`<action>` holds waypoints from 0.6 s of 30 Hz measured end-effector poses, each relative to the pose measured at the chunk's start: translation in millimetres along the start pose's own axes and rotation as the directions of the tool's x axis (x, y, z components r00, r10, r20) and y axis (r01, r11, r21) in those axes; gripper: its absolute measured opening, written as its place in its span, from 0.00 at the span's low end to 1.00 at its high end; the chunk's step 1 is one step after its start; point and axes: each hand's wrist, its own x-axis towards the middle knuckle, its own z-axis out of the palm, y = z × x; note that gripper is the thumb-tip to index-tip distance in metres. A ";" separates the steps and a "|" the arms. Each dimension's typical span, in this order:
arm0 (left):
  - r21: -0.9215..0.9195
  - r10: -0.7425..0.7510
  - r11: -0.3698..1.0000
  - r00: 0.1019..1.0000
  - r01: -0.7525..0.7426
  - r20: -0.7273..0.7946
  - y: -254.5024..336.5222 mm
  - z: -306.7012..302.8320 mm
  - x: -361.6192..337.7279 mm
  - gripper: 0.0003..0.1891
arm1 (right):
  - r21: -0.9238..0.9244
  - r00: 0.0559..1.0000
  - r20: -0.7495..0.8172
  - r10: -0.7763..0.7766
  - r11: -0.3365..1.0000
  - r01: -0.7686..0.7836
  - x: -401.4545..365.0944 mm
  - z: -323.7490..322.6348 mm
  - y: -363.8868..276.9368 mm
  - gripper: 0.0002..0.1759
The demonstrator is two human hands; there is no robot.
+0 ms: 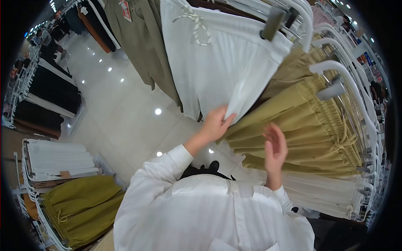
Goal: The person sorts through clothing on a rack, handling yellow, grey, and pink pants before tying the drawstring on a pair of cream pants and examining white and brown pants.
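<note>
White drawstring trousers [222,54] hang from a clip hanger [273,24] in front of me. My left hand [215,123] pinches the lower edge of their fabric, thumb on top. To the right, my right hand [276,148] is held up with its fingers apart and slightly blurred, and nothing is in it. Just behind that hand hang yellow-khaki trousers [293,125] with a gathered waist and tie, apart from the fingers as far as I can tell. Olive-brown trousers [140,42] with a red-and-white tag hang to the left of the white pair.
White hangers [335,67] crowd the rail on the right, with cream trousers [326,194] lower down. At the left stand racks of dark trousers [52,88], folded white garments [60,157] and mustard-green trousers [81,205]. Between the racks runs a shiny tiled floor [121,104].
</note>
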 end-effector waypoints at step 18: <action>0.053 0.179 0.981 0.976 -0.186 0.124 -113.9 -248.3 94.5 0.20 | 0.031 0.657 -0.753 0.015 0.999 0.013 43.8 157.6 32.0 0.16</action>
